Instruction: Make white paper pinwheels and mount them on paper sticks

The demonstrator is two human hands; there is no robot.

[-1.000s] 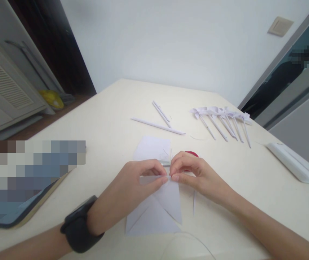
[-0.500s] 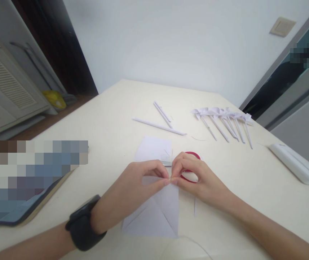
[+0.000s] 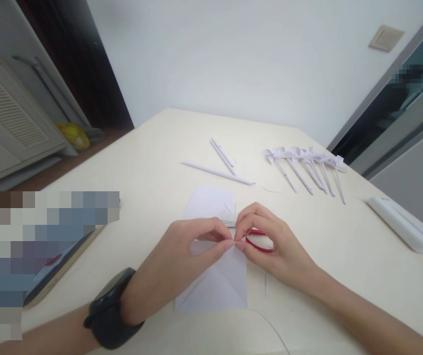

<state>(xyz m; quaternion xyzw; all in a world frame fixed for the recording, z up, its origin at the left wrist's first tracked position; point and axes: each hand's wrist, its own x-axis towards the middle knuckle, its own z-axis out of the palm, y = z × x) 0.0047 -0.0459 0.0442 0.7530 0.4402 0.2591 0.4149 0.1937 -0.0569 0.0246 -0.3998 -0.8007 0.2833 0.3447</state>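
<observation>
A white creased paper square (image 3: 218, 286) lies on the cream table (image 3: 152, 167) in front of me. My left hand (image 3: 189, 249) pinches its upper part between thumb and forefinger. My right hand (image 3: 270, 241) pinches the same spot from the right, fingertips meeting the left hand's. Under the right hand lie scissors with red handles (image 3: 257, 244), partly hidden. Another white sheet (image 3: 209, 202) rests just beyond my hands. A dark watch (image 3: 109, 313) is on my left wrist.
Three white rolled paper sticks (image 3: 218, 170) lie past the sheet. Several finished paper pinwheels (image 3: 303, 160) are lined up at the far right. A white flat holder (image 3: 403, 224) sits near the right edge. A dark tablet (image 3: 54, 268) lies at the left.
The paper has turned slightly under my fingers and its lower edge sits closer to the hands. My right fingers shifted a little, still pinching at the same spot.
</observation>
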